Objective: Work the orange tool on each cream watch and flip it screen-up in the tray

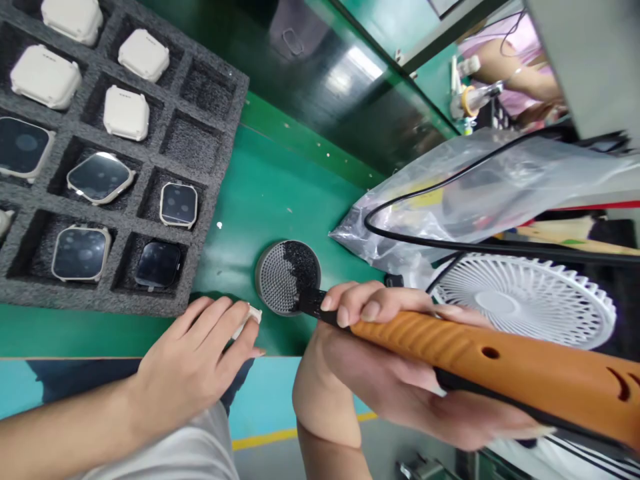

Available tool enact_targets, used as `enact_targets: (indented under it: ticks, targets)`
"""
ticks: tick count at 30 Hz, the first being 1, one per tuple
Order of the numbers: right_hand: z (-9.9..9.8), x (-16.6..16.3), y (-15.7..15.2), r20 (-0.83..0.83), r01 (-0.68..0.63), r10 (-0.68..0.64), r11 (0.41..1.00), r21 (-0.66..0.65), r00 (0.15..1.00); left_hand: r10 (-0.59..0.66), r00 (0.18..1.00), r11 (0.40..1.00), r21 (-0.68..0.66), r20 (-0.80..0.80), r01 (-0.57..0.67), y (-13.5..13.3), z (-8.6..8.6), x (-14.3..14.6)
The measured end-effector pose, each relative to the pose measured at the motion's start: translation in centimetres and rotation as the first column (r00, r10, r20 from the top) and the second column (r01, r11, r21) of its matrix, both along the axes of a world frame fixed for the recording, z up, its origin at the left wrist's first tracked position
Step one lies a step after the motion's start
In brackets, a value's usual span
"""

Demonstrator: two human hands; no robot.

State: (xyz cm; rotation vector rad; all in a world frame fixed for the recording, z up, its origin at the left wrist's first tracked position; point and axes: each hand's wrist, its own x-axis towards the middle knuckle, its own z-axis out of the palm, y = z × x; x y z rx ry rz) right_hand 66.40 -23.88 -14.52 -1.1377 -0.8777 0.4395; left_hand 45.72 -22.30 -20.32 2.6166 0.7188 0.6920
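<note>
- Right hand (385,360) grasps an orange-handled tool (450,347), its long axis slanting down-right to up-left, black tip (313,302) pointing left over a round mesh dish (287,277).
- Left hand (193,360) touches a small white piece (251,317) on the green bench (280,180); whether it grips, I cannot tell.

I can't make out any readable text from here; the yellow sticker (425,198) inside the plastic bag (520,183) is too blurred.
</note>
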Motion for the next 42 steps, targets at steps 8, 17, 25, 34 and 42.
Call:
enact_targets:
  ticks: [8, 17, 25, 34, 42]
  targets:
    - [-0.1, -0.6, 0.3, -0.039, 0.071, -0.072, 0.997, -0.043, 0.997, -0.087, 0.996, 0.995, -0.047, -0.011, 0.086, -0.5, -0.5, -0.6]
    - [-0.4, -0.4, 0.3, -0.051, 0.056, -0.057, 0.998, -0.009, 0.997, -0.067, 0.998, 0.997, -0.043, -0.017, 0.066, -0.3, -0.1, -0.6]
    - [0.6, -0.7, -0.6, -0.016, 0.060, -0.061, 0.995, -0.085, 0.998, -0.089, 0.996, 0.995, -0.044, -0.029, 0.088, -0.2, -0.3, -0.5]
    - [2.6, 1.7, -5.3, 0.154, -0.057, 0.121, 0.928, -0.367, 0.981, -0.051, 0.999, 0.997, -0.057, -0.013, 0.050, -0.1, -0.1, 0.0]
    - [1.0, -0.2, -4.9, 0.056, -0.201, 0.235, 0.914, -0.352, 0.970, -0.038, 0.999, 0.997, -0.062, -0.017, 0.037, -0.3, -0.3, -0.1]
